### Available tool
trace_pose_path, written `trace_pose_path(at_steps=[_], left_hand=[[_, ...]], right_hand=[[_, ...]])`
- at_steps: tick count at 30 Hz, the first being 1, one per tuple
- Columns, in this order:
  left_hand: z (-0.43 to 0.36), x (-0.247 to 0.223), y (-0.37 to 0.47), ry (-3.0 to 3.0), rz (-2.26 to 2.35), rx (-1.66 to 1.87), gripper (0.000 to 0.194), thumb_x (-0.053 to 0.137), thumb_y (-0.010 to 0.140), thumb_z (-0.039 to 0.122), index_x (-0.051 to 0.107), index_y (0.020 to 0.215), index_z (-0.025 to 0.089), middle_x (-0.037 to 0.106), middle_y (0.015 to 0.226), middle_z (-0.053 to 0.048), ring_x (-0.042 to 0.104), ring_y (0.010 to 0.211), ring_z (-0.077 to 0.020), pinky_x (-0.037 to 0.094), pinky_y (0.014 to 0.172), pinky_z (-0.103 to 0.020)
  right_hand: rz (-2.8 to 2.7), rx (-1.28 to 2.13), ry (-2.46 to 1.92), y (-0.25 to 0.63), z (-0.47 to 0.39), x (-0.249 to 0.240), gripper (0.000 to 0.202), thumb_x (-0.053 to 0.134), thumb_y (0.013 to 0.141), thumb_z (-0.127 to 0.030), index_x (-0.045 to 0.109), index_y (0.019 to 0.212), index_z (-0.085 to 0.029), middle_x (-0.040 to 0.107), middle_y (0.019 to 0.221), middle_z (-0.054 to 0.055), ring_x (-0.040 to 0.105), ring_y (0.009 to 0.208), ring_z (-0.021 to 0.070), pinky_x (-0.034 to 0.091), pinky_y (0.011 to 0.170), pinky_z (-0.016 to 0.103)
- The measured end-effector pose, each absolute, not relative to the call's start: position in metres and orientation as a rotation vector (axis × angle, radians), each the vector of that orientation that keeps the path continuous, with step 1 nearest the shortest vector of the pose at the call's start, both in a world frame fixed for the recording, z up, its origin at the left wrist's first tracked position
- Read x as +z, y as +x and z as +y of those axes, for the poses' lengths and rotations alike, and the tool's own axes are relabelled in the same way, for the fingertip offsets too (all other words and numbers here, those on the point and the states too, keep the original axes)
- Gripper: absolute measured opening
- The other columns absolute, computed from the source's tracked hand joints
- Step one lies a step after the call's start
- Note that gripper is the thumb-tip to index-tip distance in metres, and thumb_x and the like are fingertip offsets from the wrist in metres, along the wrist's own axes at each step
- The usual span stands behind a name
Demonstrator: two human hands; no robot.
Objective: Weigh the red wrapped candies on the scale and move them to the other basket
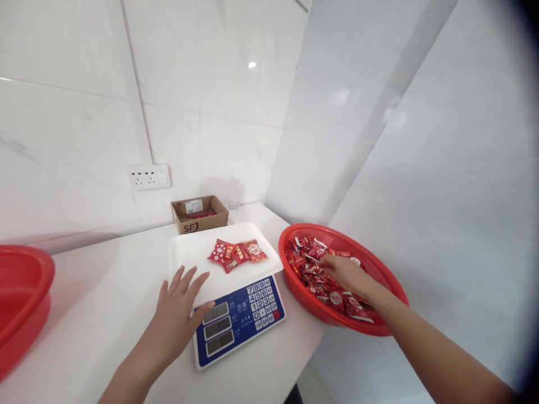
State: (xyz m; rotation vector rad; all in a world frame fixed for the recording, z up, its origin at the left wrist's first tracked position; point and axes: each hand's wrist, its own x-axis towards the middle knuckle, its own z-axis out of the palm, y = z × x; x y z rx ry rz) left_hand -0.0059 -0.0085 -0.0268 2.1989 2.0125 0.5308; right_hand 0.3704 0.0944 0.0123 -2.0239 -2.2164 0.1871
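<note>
My left hand point(179, 306) is spread open over the near left corner of a digital scale point(240, 322), beside its display. On the scale's white tray point(189, 247) lie several red candy packets point(236, 253), bunched toward the back right. My right hand point(345, 274) reaches into a red plastic basket point(303, 306) full of small red and white wrapped packets point(315, 266). Its fingers are bent down among the packets, and their tips are partly hidden. Whether a packet is between them I cannot make out.
A cardboard box point(202, 223) with red items inside stands at the back against the tiled wall. At the left edge is another red basket point(31, 292). A wall socket point(149, 177) is above the white table point(105, 292). The right basket overhangs the table edge.
</note>
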Motion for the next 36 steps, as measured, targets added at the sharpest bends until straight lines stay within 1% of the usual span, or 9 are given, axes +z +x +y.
trace_pose_path(at_steps=[3, 7, 11, 15, 19, 25, 28, 32, 36], left_hand=[[-0.008, -0.026, -0.006, 2.185, 2.018, 0.547, 0.047, 0.04, 0.087, 0.042, 0.045, 0.131, 0.026, 0.037, 0.144, -0.007, 0.015, 0.137, -0.0294, 0.017, 0.106, -0.057], [-0.008, -0.025, -0.006, 2.189, 2.008, 0.559, 0.047, 0.04, 0.087, 0.042, 0.045, 0.131, 0.026, 0.037, 0.143, -0.007, 0.016, 0.137, -0.0295, 0.018, 0.106, -0.057], [-0.01, -0.023, -0.006, 2.192, 2.017, 0.538, 0.047, 0.039, 0.088, 0.042, 0.044, 0.131, 0.025, 0.036, 0.144, -0.008, 0.015, 0.137, -0.0293, 0.018, 0.106, -0.057], [-0.011, -0.02, -0.007, 2.176, 2.021, 0.531, 0.048, 0.038, 0.088, 0.043, 0.043, 0.132, 0.025, 0.035, 0.145, -0.007, 0.014, 0.137, -0.029, 0.016, 0.107, -0.056], [-0.011, -0.019, -0.007, 2.179, 2.014, 0.536, 0.047, 0.039, 0.088, 0.041, 0.043, 0.132, 0.025, 0.035, 0.145, -0.008, 0.014, 0.137, -0.0298, 0.017, 0.106, -0.057], [-0.011, -0.021, -0.007, 2.183, 1.999, 0.564, 0.048, 0.039, 0.088, 0.043, 0.042, 0.132, 0.027, 0.035, 0.144, -0.007, 0.015, 0.137, -0.0297, 0.018, 0.106, -0.057], [-0.011, -0.02, -0.008, 2.175, 1.997, 0.561, 0.048, 0.038, 0.088, 0.043, 0.042, 0.133, 0.027, 0.034, 0.145, -0.007, 0.014, 0.137, -0.0293, 0.017, 0.106, -0.057], [-0.011, -0.019, -0.007, 2.151, 1.997, 0.511, 0.049, 0.038, 0.088, 0.043, 0.041, 0.134, 0.026, 0.032, 0.146, -0.007, 0.012, 0.137, -0.0292, 0.015, 0.107, -0.057], [-0.012, -0.02, -0.006, 2.166, 1.996, 0.533, 0.048, 0.04, 0.088, 0.042, 0.042, 0.133, 0.026, 0.033, 0.146, -0.007, 0.013, 0.137, -0.0293, 0.016, 0.107, -0.057]], right_hand=[[-2.098, 0.134, -1.901, 0.354, 0.099, 0.027, 0.025, 0.042, 0.083, -0.019, 0.063, 0.094, -0.023, 0.07, 0.095, 0.004, 0.063, 0.09, 0.021, 0.044, 0.077, 0.03], [-2.052, 0.214, -1.638, 0.319, 0.104, 0.039, 0.022, 0.044, 0.081, -0.017, 0.063, 0.09, -0.024, 0.07, 0.089, 0.001, 0.063, 0.084, 0.0175, 0.044, 0.077, 0.028], [-2.069, 0.481, -1.459, 0.275, 0.109, 0.037, 0.017, 0.046, 0.08, -0.018, 0.062, 0.085, -0.021, 0.068, 0.079, 0.0, 0.062, 0.075, 0.0148, 0.045, 0.069, 0.026], [-2.145, 0.607, -1.457, 0.236, 0.115, 0.024, 0.014, 0.054, 0.077, -0.02, 0.062, 0.088, -0.021, 0.066, 0.074, -0.002, 0.059, 0.066, 0.0126, 0.045, 0.062, 0.023], [-2.197, 0.589, -1.471, 0.215, 0.121, 0.01, 0.011, 0.058, 0.074, -0.018, 0.061, 0.084, -0.021, 0.066, 0.073, -0.002, 0.059, 0.068, 0.0124, 0.044, 0.063, 0.023], [-2.193, 0.509, -1.525, 0.225, 0.119, 0.018, 0.011, 0.054, 0.078, -0.02, 0.059, 0.087, -0.022, 0.064, 0.067, -0.003, 0.057, 0.061, 0.0126, 0.041, 0.059, 0.023], [-2.21, 0.347, -1.609, 0.25, 0.116, 0.037, 0.015, 0.051, 0.079, -0.019, 0.059, 0.092, -0.021, 0.067, 0.074, 0.001, 0.06, 0.07, 0.0155, 0.041, 0.064, 0.025], [-2.257, -0.026, -1.912, 0.283, 0.114, 0.055, 0.023, 0.048, 0.081, -0.022, 0.061, 0.1, -0.019, 0.069, 0.093, 0.011, 0.062, 0.09, 0.0267, 0.043, 0.073, 0.034], [-2.374, 0.151, -1.685, 0.272, 0.106, 0.041, 0.045, 0.049, 0.083, -0.034, 0.05, 0.125, -0.018, 0.054, 0.127, 0.014, 0.047, 0.118, 0.0277, 0.036, 0.096, 0.039]])
